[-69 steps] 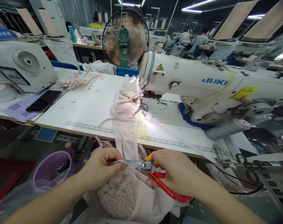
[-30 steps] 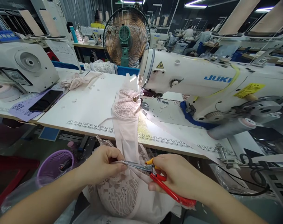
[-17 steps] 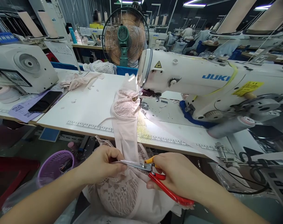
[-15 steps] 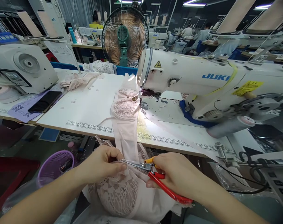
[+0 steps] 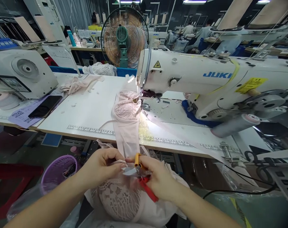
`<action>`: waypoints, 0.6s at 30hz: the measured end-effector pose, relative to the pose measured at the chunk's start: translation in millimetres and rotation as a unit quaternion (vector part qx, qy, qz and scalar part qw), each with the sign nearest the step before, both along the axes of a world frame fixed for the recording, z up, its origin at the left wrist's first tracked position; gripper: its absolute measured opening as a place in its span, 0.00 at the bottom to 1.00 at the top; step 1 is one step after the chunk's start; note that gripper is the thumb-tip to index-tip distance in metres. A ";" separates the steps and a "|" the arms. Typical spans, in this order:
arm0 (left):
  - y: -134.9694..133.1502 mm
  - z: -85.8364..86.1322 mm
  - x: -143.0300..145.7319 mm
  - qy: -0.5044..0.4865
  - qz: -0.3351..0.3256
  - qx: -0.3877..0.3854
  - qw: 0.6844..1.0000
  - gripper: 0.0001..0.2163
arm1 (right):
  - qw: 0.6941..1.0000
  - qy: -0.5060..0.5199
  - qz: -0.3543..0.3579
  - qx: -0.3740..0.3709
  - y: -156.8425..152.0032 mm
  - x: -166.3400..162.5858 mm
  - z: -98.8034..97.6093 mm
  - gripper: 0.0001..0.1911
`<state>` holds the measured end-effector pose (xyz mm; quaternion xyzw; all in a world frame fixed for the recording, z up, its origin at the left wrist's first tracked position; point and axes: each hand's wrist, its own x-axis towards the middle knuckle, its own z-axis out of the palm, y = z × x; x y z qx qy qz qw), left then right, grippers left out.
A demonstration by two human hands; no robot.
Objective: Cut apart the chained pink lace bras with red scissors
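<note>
Together, two hands, left hand [image 5: 103,166] and right hand [image 5: 157,179], share one scissors [image 5: 140,175].

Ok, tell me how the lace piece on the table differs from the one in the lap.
The table piece lies spread flat by the needle of the sewing machine, brightly lit; the lap piece sits bunched below the table edge, in dimmer light. No hand touches the table piece; the left hand pinches the lap piece's top edge while the right hand holds scissors at it. Both are pale pink lace.
</note>
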<state>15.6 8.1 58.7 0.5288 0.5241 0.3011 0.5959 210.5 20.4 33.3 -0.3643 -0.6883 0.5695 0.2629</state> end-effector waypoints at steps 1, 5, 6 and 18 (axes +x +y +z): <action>-0.5 -0.5 0.0 0.008 0.002 0.007 1.000 0.09 | 1.000 0.011 -0.005 -0.008 -1.2 -4.6 -2.8 0.11; -4.6 -5.6 -2.6 0.066 0.009 0.059 0.996 0.07 | 0.998 0.038 -0.032 -0.029 -1.9 -12.2 -8.0 0.10; -6.4 -7.7 -3.9 0.077 0.019 0.081 0.994 0.09 | 0.998 0.043 -0.036 -0.031 -1.7 -12.1 -7.4 0.11; -16.2 -10.6 -7.1 0.073 -0.003 0.177 0.981 0.04 | 0.997 -0.036 -0.028 0.069 -5.1 -5.0 2.5 0.09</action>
